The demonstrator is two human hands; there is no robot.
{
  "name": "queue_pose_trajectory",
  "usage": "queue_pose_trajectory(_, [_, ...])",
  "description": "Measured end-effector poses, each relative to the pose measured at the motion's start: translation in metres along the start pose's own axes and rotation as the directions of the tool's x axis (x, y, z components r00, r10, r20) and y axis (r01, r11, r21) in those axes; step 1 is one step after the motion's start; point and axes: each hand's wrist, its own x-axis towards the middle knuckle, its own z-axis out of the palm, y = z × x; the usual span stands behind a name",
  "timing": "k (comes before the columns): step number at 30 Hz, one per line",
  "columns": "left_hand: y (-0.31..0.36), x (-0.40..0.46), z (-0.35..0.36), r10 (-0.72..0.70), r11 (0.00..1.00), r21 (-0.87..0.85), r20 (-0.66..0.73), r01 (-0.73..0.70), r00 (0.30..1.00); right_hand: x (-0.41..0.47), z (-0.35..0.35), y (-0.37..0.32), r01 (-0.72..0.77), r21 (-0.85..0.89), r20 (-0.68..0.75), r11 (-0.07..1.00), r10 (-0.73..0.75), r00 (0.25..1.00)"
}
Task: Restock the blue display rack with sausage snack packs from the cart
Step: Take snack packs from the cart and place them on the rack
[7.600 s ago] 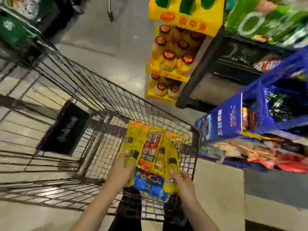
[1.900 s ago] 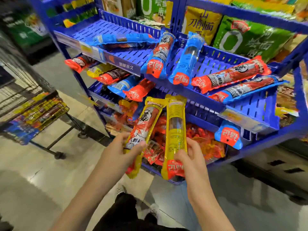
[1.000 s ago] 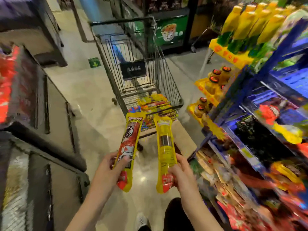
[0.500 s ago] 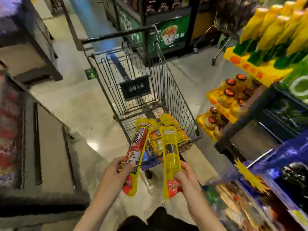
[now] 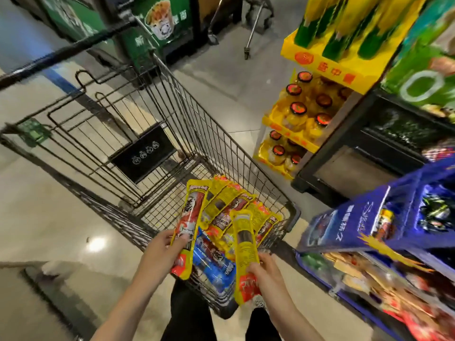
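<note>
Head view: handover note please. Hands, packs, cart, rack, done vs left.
Left hand: holds a red-and-yellow sausage pack.
Right hand: holds a yellow pack.
Both packs hang over the cart; more yellow and blue packs lie in its near end.
Blue display rack: off to the right.
Done: two packs in hand.
Left: shelve them, then the cart's remainder.

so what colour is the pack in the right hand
Yellow with a red bottom end, in the right hand; head view.

Yellow-and-red sausage packs (image 5: 219,212), blue packs (image 5: 216,264) beneath, dark wire cart (image 5: 172,114), blue rack (image 5: 384,217), yellow bottle stand (image 5: 327,67)
</note>
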Motion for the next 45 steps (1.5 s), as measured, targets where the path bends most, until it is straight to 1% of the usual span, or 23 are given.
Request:
queue_pose_trajectory(2, [0.003,0.046,-0.016,0.000,0.995,0.097,0.105,-0.010,0.994,0.018,0.027,-0.005,-0.061,0.028,-0.094,0.998,0.063,0.994])
queue_pose_trajectory(5, [0.007,0.108,-0.033,-0.016,0.970,0.242,0.218,-0.038,0.976,0.045,0.064,-0.013,-0.144,0.096,-0.171,0.985,0.159,0.972])
queue_pose_trajectory(9, [0.002,0.180,-0.039,-0.078,0.926,0.374,0.311,-0.046,0.947,0.085,0.108,-0.028,-0.163,0.162,-0.286,0.973,0.205,0.936])
queue_pose_trajectory(13, [-0.020,0.238,-0.032,-0.158,0.878,0.478,0.366,-0.039,0.917,0.121,0.140,-0.034,-0.166,0.148,-0.364,0.975,0.210,0.908])
queue_pose_trajectory(14, [-0.027,0.249,-0.027,-0.174,0.866,0.498,0.371,-0.037,0.912,0.131,0.144,-0.033,-0.167,0.144,-0.386,0.975,0.211,0.898])
queue_pose_trajectory(16, [-0.037,0.267,-0.014,-0.192,0.866,0.499,0.376,-0.024,0.907,0.147,0.150,-0.034,-0.170,0.203,-0.388,0.964,0.239,0.890])
queue_pose_trajectory(19, [-0.040,0.282,0.006,-0.198,0.894,0.449,0.398,-0.002,0.896,0.175,0.152,-0.026,-0.173,0.215,-0.431,0.961,0.252,0.866])
queue_pose_trajectory(21, [-0.042,0.292,0.021,-0.163,0.887,0.460,0.413,-0.051,0.896,0.193,0.152,-0.017,-0.182,0.192,-0.464,0.964,0.253,0.849])
queue_pose_trajectory(25, [-0.054,0.307,0.047,-0.136,0.860,0.498,0.437,-0.113,0.889,0.218,0.157,0.002,-0.203,0.061,-0.496,0.977,0.206,0.844])
queue_pose_trajectory(28, [-0.068,0.314,0.060,-0.147,0.842,0.527,0.435,-0.118,0.888,0.228,0.159,0.003,-0.229,-0.066,-0.542,0.971,0.158,0.826])
queue_pose_trajectory(30, [-0.075,0.316,0.066,-0.144,0.833,0.539,0.430,-0.125,0.891,0.235,0.161,0.008,-0.246,-0.116,-0.567,0.962,0.139,0.812])
queue_pose_trajectory(34, [-0.091,0.323,0.074,-0.132,0.830,0.540,0.433,-0.139,0.892,0.243,0.163,0.018,-0.325,-0.258,-0.640,0.910,0.092,0.763])
queue_pose_trajectory(38, [-0.097,0.328,0.077,-0.087,0.771,0.604,0.415,-0.203,0.906,0.247,0.161,0.019,-0.335,-0.323,-0.650,0.885,0.050,0.758])
queue_pose_trajectory(40, [-0.098,0.328,0.077,-0.072,0.779,0.592,0.412,-0.207,0.908,0.248,0.160,0.020,-0.328,-0.345,-0.646,0.879,0.031,0.763])
queue_pose_trajectory(45, [-0.094,0.328,0.070,-0.088,0.829,0.529,0.445,-0.182,0.891,0.240,0.154,0.022,-0.304,-0.336,-0.646,0.892,0.017,0.763])
